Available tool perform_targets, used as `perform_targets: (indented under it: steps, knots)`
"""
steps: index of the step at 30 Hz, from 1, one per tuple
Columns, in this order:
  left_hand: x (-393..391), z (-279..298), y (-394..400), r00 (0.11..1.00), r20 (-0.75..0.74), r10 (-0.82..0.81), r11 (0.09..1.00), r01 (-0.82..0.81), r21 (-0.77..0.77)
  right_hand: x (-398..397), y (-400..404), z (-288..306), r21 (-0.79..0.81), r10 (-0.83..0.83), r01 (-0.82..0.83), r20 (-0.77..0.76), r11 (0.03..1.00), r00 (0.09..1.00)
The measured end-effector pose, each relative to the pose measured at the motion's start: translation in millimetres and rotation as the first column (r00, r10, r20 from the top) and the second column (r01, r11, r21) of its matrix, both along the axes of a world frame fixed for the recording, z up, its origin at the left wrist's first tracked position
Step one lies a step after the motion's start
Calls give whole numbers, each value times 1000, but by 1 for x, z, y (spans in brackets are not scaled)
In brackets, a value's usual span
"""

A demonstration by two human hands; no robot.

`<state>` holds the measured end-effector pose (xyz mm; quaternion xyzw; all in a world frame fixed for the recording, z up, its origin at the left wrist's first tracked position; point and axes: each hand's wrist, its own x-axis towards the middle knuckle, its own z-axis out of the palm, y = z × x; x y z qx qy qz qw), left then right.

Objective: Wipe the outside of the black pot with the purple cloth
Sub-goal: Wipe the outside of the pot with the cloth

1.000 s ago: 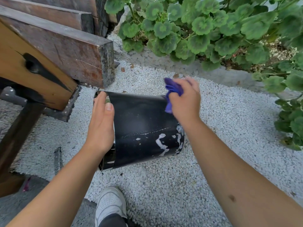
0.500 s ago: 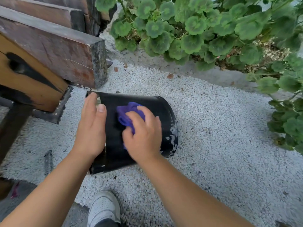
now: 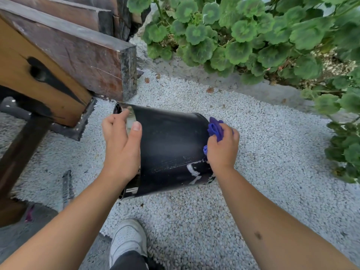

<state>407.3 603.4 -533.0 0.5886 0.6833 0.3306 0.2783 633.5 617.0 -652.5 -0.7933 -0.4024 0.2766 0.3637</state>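
The black pot (image 3: pixel 171 147) is held on its side above white gravel, its open mouth to the left and its base to the right, with white streaks low on its wall. My left hand (image 3: pixel 120 151) grips the pot's rim, thumb on the outer wall and fingers curled over the edge. My right hand (image 3: pixel 222 151) holds the bunched purple cloth (image 3: pixel 215 129) against the pot's right end near the base. Part of the cloth is hidden inside my fist.
Heavy wooden beams (image 3: pixel 74 53) and a dark metal bracket (image 3: pixel 81 123) stand close on the left. Green-leaved plants (image 3: pixel 243 36) border the gravel (image 3: pixel 272 162) at the back and right. My white shoe (image 3: pixel 127 238) is below the pot.
My right hand has swept the cloth from the middle of the pot's wall to its right end. The left hand keeps its grip on the rim.
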Motion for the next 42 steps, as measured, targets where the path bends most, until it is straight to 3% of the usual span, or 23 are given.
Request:
perform_targets:
  steps: [4,7,9,11,14,17,21,24,25,28,29,31,33,34,37,38,40,42]
  knots:
    - [-20,-10,-29,994,-40,-106,993,108,48,5,2,2,11,-91,92,-101,996,991]
    - [-21,-28,-71,963,-39,-267,964,266,-15,13,5,3,-45,-228,227,-353,973,907]
    - [-18,-31,-82,948,57,-314,949,315,-2,19,8,2,-153,-350,319,-524,935,777]
    - [-16,-28,-75,933,50,-357,934,357,20,27,10,0,-286,-448,348,-644,893,620]
    - [-13,-19,-61,920,57,-389,921,387,38,38,15,-1,-431,-483,218,-788,876,381]
    - [-18,-10,-45,931,157,-329,942,335,-8,41,28,9,-407,-434,170,-883,898,180]
    - [-23,4,-16,958,188,-219,968,237,-83,35,58,30,-365,-397,170,-888,916,233]
    - [-19,12,-5,981,78,-179,981,184,-61,33,71,42,-352,-389,170,-870,920,303]
    - [-17,14,-3,980,26,-199,979,200,-25,30,73,48,-320,-367,186,-862,929,351]
    - [-13,16,0,973,-54,-226,974,227,10,16,76,71,-117,-297,308,-706,944,643]
    - [-12,16,1,973,-66,-222,975,223,10,7,75,81,-37,-252,306,-665,951,703]
    - [-12,16,3,973,-91,-211,976,215,30,-17,72,106,142,-103,262,-667,955,738]
    - [-14,16,5,977,-92,-191,979,197,55,-45,65,129,279,69,194,-715,941,696]
    - [-14,16,6,981,-75,-180,981,185,64,-56,61,135,290,124,173,-774,941,622]
    - [-16,15,7,991,-17,-135,989,136,58,-74,50,144,130,105,89,-964,988,244]
    - [-17,15,6,993,-13,-121,991,121,49,-74,48,144,62,56,34,-986,997,158]
    - [-17,14,7,996,-8,-92,995,92,32,-70,45,142,-22,-11,-87,-992,996,128]
    - [-19,12,8,998,3,-61,998,61,20,-70,44,141,-31,28,-213,-962,977,273]
